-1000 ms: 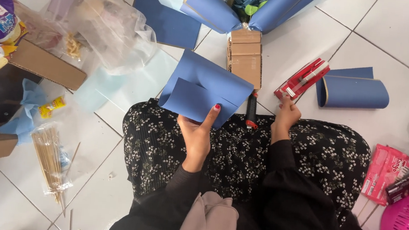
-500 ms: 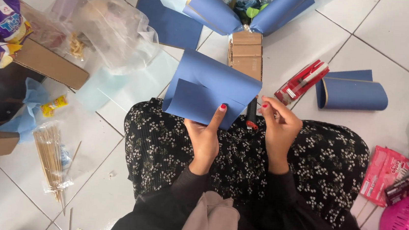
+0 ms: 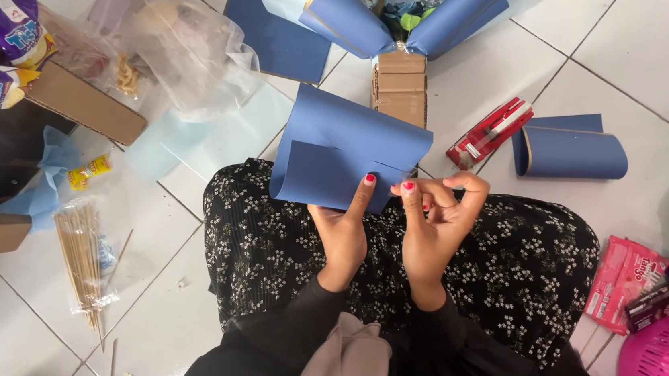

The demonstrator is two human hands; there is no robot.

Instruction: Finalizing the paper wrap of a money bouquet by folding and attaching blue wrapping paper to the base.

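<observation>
A folded sheet of dark blue paper [image 3: 346, 153] is held up over my lap. My left hand [image 3: 341, 229] grips its lower edge, thumb on the front. My right hand [image 3: 435, 221] is beside it, fingers curled and pinching at the sheet's lower right corner. Whether something small sits between those fingers I cannot tell. Both hands hover above my black flowered skirt [image 3: 505, 267].
A rolled blue paper [image 3: 570, 150] and a red stapler [image 3: 490, 131] lie on the white tiles at right. A blue paper bouquet [image 3: 398, 12] on a cardboard base [image 3: 400, 85] is ahead. Snack packets [image 3: 1, 30], a clear plastic bag [image 3: 177, 45], bamboo skewers [image 3: 82, 259] are left; a pink basket [image 3: 665, 374] right.
My right hand left the stapler side and came in to the blue sheet's right corner. The sheet was raised slightly. My left hand kept its grip.
</observation>
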